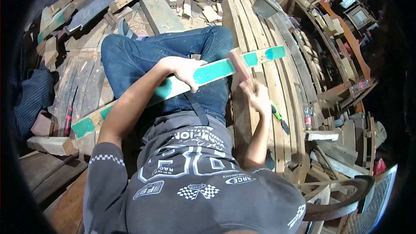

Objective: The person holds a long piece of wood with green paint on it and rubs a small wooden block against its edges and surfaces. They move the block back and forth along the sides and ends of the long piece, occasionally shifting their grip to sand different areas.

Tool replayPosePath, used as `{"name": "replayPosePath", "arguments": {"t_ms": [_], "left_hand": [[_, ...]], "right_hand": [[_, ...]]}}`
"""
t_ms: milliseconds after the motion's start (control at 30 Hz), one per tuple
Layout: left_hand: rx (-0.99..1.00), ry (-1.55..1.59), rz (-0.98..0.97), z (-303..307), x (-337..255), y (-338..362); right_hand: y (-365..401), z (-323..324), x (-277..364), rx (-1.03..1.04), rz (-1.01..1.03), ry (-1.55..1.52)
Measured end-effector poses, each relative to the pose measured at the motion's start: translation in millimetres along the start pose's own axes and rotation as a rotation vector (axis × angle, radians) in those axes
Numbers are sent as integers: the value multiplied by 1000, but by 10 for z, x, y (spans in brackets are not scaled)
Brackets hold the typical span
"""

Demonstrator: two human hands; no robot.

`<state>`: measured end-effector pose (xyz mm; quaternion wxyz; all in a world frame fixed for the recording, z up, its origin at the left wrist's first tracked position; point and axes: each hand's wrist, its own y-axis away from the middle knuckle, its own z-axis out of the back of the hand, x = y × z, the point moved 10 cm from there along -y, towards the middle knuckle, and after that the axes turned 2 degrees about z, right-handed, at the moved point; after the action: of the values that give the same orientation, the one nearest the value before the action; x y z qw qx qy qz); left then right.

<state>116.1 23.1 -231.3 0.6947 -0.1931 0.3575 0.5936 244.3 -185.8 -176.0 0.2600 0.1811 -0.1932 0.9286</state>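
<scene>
Green paint, worn through in patches to pale wood, covers the plank [216,70] that lies slantwise across the seated person's lap. Its lower end juts out past the left elbow and its upper end reaches over the stacked boards [260,30] on the right. It rests on the thigh of the jeans [143,56], which seems to serve as a support, so that neither arm has to carry the plank's weight. The left hand [184,71] is wrapped round the plank near its middle, fingers curled over one edge and the thumb under. That grip looks meant to pin the plank against the leg and stop it sliding or rolling. The right hand [256,96] is closed about the near end of a reddish-brown wooden block [239,64]. The far end of the block lies against the plank just right of the left hand (whether it presses flat or only on an edge cannot be told from this angle). Holding the block by its end leaves the part that meets the paint free of fingers. A green-handled screwdriver [279,119] lies on the boards just beside the right forearm, within easy reach. A red-handled tool [68,119] lies well apart on the floor planks to the left. Offcuts [160,13] are heaped beyond the knees, and a metal pan [265,3] stands on the boards further off.
</scene>
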Motion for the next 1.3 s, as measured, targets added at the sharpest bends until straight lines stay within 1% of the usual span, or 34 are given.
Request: {"name": "replayPosePath", "arguments": {"t_ms": [67,100,133,200,233,267,333,367,400,467,500,533,600,633,667,733,767,800,867,900,933,967,1000,1033,1067,1133,1167,1233,1267,1300], "left_hand": [[-15,6,-41,-11,11,-27],[-15,-2,-44,-6,23,-30],[-10,-13,-49,-3,15,-32],[30,-21,-37,19,-97,12],[29,-2,-39,-27,-13,-42],[20,21,-35,-47,91,-77],[-17,29,-76,-11,30,-48],[-30,-31,-29,10,42,-27],[-25,-44,-59,13,7,-23],[20,-33,-59,-12,15,-44],[39,-56,27,14,-50,28],[53,-105,45,7,-77,57],[71,-210,74,40,-92,80],[66,-182,111,18,35,89],[100,-117,121,-3,98,104],[169,-56,177,33,-25,293],[195,-47,208,-3,19,305],[215,-44,240,11,76,319],[227,-52,311,48,194,364],[225,-64,347,55,244,383],[221,-80,383,90,297,399],[269,-54,400,28,410,361],[258,-51,400,60,393,386],[252,-49,400,77,379,416],[251,-46,400,81,364,444],[339,26,431,31,318,504],[332,-8,400,38,381,436],[303,-42,348,48,435,359],[337,0,345,5,450,351],[371,41,342,-23,460,340]], "right_hand": [[61,257,-295,-76,-550,58],[46,232,-422,-227,-363,129],[61,140,-333,-179,-366,112],[138,-36,202,-93,-64,-119],[196,-177,256,22,-45,-60],[221,-213,203,111,-122,-26],[137,-4,-35,-26,-212,-52],[111,72,-171,-92,-264,-68],[113,112,-349,-120,-424,53],[79,89,-264,-147,-353,114],[120,64,36,-162,-276,197],[149,-113,169,-6,-248,116],[272,-348,501,125,-16,72],[264,-333,567,194,-16,166],[196,-193,566,123,61,212],[76,27,127,-26,-91,141],[102,105,-101,-107,-293,150],[122,100,-120,-150,-285,218],[244,-84,176,-156,-228,253],[343,-260,369,-96,-187,96],[420,-423,545,-50,-30,85],[494,-544,603,59,-1,135],[522,-613,713,168,28,184],[480,-532,724,167,-1,171],[406,-451,623,91,22,122],[234,-197,354,-72,-188,56],[193,-106,275,-86,-313,126],[223,-236,455,-28,-271,126],[282,-331,546,-2,-254,122],[384,-536,590,29,-107,69]]}}
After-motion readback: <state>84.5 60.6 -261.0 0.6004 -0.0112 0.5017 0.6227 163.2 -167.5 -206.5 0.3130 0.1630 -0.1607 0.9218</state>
